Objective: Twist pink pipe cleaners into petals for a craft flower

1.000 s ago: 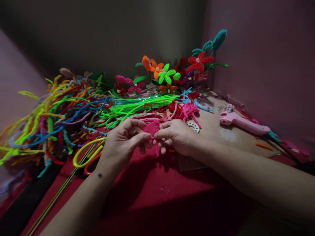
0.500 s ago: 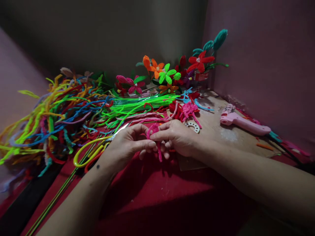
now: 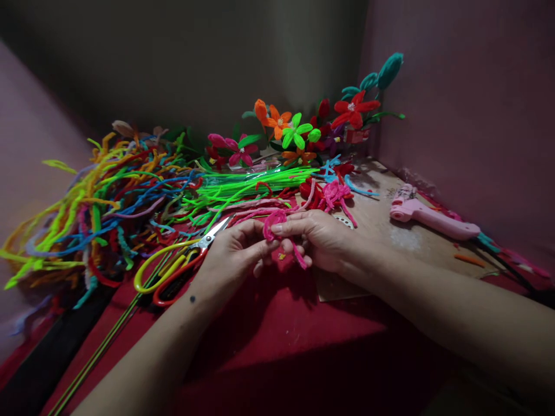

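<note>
A small looped pink pipe-cleaner piece (image 3: 274, 224) is pinched between both hands near the middle of the view. My left hand (image 3: 243, 245) has its thumb and index finger closed at the left side of the loops. From the right, my right hand (image 3: 318, 234) grips the same piece, thumb over the loops. A pink tail (image 3: 299, 256) hangs down by the fingers of my right hand. Just left of my left hand lie scissors (image 3: 177, 268) with yellow and red handles. Another pink looped piece (image 3: 335, 193) rests beyond my right hand.
A heap of coloured pipe cleaners (image 3: 87, 214) spreads over the left. Green ones (image 3: 255, 182) lie across the centre back, before fuzzy flowers (image 3: 297, 131). A pink glue gun (image 3: 433, 218) sits on a board (image 3: 407, 245) at right. Thin green stems (image 3: 104, 349) lie lower left.
The pink piece has turned in my fingers, its tail swinging from straight down to slant right. My left hand has shifted slightly, showing more of the scissors. The whole view has shifted a little.
</note>
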A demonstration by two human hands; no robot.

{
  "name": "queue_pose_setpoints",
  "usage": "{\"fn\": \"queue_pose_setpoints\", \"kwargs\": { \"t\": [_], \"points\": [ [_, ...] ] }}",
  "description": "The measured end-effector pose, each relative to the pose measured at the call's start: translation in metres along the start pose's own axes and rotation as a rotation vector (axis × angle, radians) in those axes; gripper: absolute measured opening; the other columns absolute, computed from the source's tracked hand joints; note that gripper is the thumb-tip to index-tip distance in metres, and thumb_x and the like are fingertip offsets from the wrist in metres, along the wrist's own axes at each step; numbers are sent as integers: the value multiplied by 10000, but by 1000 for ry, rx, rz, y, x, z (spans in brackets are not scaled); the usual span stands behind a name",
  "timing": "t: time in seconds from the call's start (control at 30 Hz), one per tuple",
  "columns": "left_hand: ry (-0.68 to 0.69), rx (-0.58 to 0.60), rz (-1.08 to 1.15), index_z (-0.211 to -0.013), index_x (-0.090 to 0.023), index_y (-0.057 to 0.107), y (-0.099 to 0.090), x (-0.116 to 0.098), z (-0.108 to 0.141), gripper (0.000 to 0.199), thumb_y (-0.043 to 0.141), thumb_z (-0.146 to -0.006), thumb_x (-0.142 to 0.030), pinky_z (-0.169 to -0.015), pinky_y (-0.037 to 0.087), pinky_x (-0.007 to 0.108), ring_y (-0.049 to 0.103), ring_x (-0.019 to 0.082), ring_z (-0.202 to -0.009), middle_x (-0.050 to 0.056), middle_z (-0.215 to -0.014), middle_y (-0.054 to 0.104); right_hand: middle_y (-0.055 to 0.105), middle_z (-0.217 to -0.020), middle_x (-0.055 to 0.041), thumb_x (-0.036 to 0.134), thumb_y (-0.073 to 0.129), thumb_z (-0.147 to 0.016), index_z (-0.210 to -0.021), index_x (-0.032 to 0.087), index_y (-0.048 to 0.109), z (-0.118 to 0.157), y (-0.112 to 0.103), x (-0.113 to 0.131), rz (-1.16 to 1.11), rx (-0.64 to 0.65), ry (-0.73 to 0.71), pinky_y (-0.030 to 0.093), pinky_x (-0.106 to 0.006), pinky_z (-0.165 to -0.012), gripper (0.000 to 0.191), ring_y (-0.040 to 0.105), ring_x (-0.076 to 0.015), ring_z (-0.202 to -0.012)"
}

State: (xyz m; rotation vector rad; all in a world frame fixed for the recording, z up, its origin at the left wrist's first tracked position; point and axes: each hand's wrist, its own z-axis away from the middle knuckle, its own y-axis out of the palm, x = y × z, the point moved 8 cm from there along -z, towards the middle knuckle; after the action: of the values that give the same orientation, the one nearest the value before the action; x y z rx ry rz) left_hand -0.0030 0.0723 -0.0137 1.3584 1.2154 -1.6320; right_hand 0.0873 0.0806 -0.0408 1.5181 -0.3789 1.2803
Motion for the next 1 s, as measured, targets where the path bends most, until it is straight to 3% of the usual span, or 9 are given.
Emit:
{"fn": "queue_pose_setpoints", "kwargs": {
  "t": [0.23, 0.4, 0.5, 0.67, 0.83, 0.93, 1.0],
  "points": [
    [8, -156, 10, -796, -153, 606, -2, 3, 0, 174, 617, -734, -315, -425, 352, 192, 439, 62, -415, -28, -563, 567, 533, -438, 42, 193, 576, -766, -736, 133, 567, -2, 2, -4, -128, 54, 29, 301, -142, -267, 67, 438, -56, -306],
    [12, -253, -160, -733, -153, 565, -1, 2, 0, 137, 595, -731, -287, -402, 319, 180, 403, 53, -408, -48, -528, 522, 531, -431, 41, 148, 561, -766, -689, 131, 547, -2, -4, -6, -158, -53, 47, 295, -137, -256, 80, 422, -52, -292],
    [-15, -156, -227, -656, -152, 541, 3, 3, -1, 126, 591, -722, -247, -424, 323, 175, 402, 52, -429, -53, -510, 491, 511, -408, 40, 112, 542, -758, -649, 121, 545, -3, -6, -9, -150, -98, 75, 276, -132, -250, 109, 413, -48, -283],
    [-101, 110, -178, -719, -139, 610, 13, 7, 0, 125, 561, -743, -251, -444, 314, 187, 404, 63, -455, -24, -549, 528, 504, -383, 29, 95, 530, -754, -584, 121, 520, -2, -5, -10, -127, -111, 98, 262, -131, -247, 173, 405, -45, -273],
    [-86, 150, -167, -765, -141, 661, 11, 10, 2, 163, 581, -733, -279, -455, 331, 204, 439, 78, -468, 20, -627, 613, 530, -402, 17, 106, 533, -749, -581, 113, 532, -1, -3, -9, -108, -89, 100, 266, -136, -242, 169, 406, -47, -271],
    [-87, 265, -207, -819, -162, 679, 20, 16, 3, 170, 559, -737, -250, -496, 387, 221, 523, 114, -537, 44, -760, 674, 538, -399, 7, 96, 536, -738, -580, 105, 542, -2, -4, -12, -56, -101, 114, 253, -139, -235, 158, 401, -47, -267],
    [-6, 219, -342, -795, -171, 684, 18, 12, 1, 164, 541, -742, -231, -564, 424, 235, 565, 142, -620, 44, -770, 680, 527, -391, 9, 89, 534, -733, -561, 104, 537, -2, -7, -16, -48, -131, 137, 239, -138, -232, 173, 388, -42, -260]
  ]
}}
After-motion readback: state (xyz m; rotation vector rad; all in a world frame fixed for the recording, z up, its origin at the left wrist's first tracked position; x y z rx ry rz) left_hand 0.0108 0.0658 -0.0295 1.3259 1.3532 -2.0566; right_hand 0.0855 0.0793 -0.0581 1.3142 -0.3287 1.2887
